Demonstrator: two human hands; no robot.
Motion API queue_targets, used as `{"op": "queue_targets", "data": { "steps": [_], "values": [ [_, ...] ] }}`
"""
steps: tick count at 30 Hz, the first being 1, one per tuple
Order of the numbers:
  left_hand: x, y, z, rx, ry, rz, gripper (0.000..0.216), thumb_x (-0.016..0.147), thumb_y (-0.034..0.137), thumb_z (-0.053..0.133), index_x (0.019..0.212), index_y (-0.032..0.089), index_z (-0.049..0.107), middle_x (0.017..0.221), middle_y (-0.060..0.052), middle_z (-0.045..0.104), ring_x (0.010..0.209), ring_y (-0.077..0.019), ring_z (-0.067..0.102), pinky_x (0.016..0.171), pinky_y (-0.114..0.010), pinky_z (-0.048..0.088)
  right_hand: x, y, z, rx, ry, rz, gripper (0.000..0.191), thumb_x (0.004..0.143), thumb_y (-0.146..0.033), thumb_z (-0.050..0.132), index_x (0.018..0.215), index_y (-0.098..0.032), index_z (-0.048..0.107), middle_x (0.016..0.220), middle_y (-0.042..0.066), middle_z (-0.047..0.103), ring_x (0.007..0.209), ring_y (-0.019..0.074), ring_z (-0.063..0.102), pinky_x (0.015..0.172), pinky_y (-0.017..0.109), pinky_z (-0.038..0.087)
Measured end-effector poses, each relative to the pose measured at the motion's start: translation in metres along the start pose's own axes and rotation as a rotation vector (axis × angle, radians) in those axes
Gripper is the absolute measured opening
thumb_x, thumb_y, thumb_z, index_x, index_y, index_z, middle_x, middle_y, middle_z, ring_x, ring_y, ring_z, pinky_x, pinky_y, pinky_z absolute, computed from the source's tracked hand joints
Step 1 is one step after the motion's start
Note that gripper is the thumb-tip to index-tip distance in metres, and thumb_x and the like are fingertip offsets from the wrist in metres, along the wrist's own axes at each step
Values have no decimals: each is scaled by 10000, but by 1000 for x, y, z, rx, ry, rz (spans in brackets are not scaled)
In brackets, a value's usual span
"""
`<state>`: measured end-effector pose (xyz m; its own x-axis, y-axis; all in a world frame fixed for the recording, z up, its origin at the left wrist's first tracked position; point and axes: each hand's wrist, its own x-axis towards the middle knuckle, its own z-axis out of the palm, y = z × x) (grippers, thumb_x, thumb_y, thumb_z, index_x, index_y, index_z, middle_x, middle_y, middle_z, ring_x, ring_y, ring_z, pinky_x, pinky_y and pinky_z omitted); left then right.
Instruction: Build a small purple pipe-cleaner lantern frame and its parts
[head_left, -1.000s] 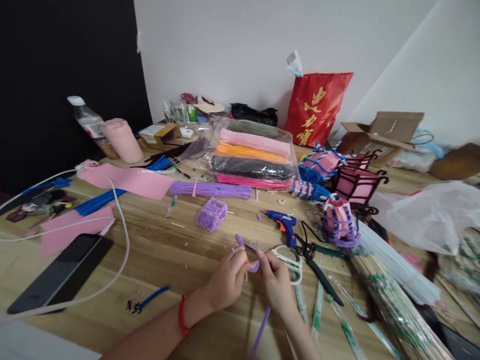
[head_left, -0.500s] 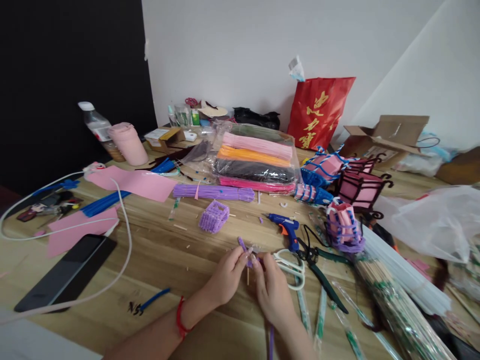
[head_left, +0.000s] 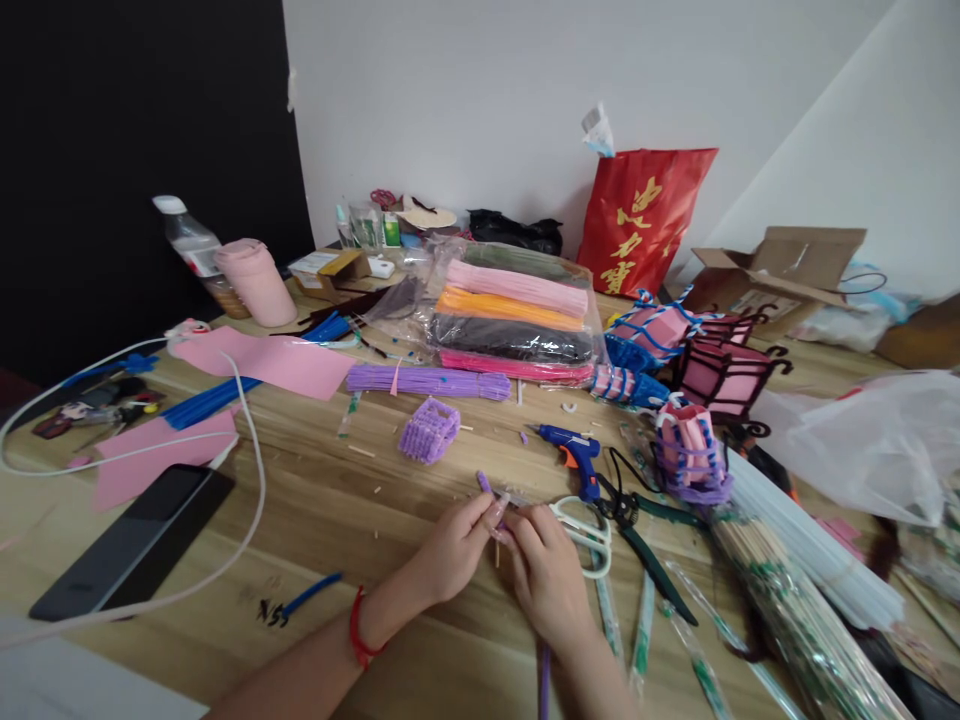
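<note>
The wooden table [head_left: 330,530] spreads all round the two hands, which serve as the clock's centre, with an upright red bag [head_left: 649,225] at one o'clock and a clear pack [head_left: 517,325] of coloured stems lying at twelve. A wrapped bundle of thin wooden sticks [head_left: 795,600] stretches between three and four, a purple stem bundle [head_left: 427,381] lies across at eleven, and a dark-framed pink lantern [head_left: 721,382] stands at two. Green-handled cutters [head_left: 652,562] rest at three, beyond the scissors. The left hand [head_left: 457,545] and right hand [head_left: 551,570] meet fingertip to fingertip, each drawn to a narrow pinch. A dark phone [head_left: 124,545] lies flat at nine, white-handled scissors [head_left: 592,535] sit just beside the right hand at three, and a blue glue gun [head_left: 574,460] lies between one and two. A small purple lattice piece [head_left: 430,432] sits at eleven, nearer than the stem bundle. Smallest is the purple strip [head_left: 484,482] in both hands' fingertips, its free tip pointing to eleven, though overlapping fingers make it hard to see where each presses
</note>
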<state>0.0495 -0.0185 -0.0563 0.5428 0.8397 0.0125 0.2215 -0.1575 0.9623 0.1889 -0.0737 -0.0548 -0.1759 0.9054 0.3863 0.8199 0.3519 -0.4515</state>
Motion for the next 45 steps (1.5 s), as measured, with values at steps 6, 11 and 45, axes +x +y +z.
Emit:
{"op": "queue_targets", "data": {
  "steps": [6, 11, 45],
  "values": [
    [0, 6, -7, 59, -43, 75, 306, 927, 339, 335, 727, 179, 502, 691, 7, 504, 681, -139, 468, 649, -254, 400, 0, 3, 0, 24, 76, -60, 196, 930, -231, 400, 972, -187, 587, 848, 74, 591, 772, 196, 521, 657, 316, 414],
    [-3, 7, -4, 106, 2, 168, 255, 928, 293, 338, 782, 185, 516, 782, -30, 552, 771, -165, 493, 736, -287, 407, -2, 3, 2, 82, 98, -49, 200, 924, -206, 385, 882, -185, 580, 762, 62, 580, 715, 193, 498, 638, 321, 389],
    [-5, 5, 1, 231, 77, 241, 222, 933, 229, 347, 733, 198, 437, 774, -23, 514, 824, -178, 467, 792, -317, 374, -7, -7, 20, 374, 146, 247, 198, 943, -218, 329, 832, -198, 491, 705, 8, 510, 641, 156, 481, 606, 266, 346]
  ]
}}
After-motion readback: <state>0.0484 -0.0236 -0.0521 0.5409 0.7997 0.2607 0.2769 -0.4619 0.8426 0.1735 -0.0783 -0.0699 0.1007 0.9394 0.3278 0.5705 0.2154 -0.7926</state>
